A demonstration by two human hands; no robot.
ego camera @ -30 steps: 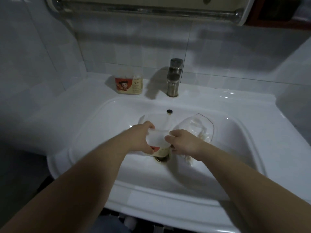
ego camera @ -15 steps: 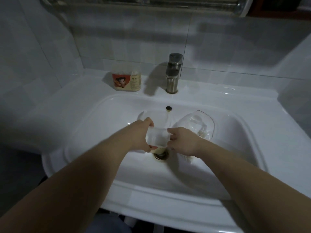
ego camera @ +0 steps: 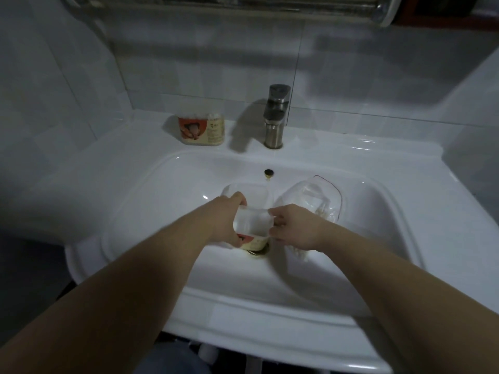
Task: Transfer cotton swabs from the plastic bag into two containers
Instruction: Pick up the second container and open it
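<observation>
While the left hand [ego camera: 225,221] grips the container [ego camera: 252,224], fingers [ego camera: 278,215] of the right hand [ego camera: 295,228] pinch its edge.

Left grip [ego camera: 226,220], right grip [ego camera: 294,228], forearms [ego camera: 135,279] all bare; bluish trouser fabric [ego camera: 172,359] at bottom.

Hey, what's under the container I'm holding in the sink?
The drain: part of its brass rim shows below the container, gripped by the left hand and right hand. The rest of the drain is covered; whether the container rests on it is unclear.
</observation>
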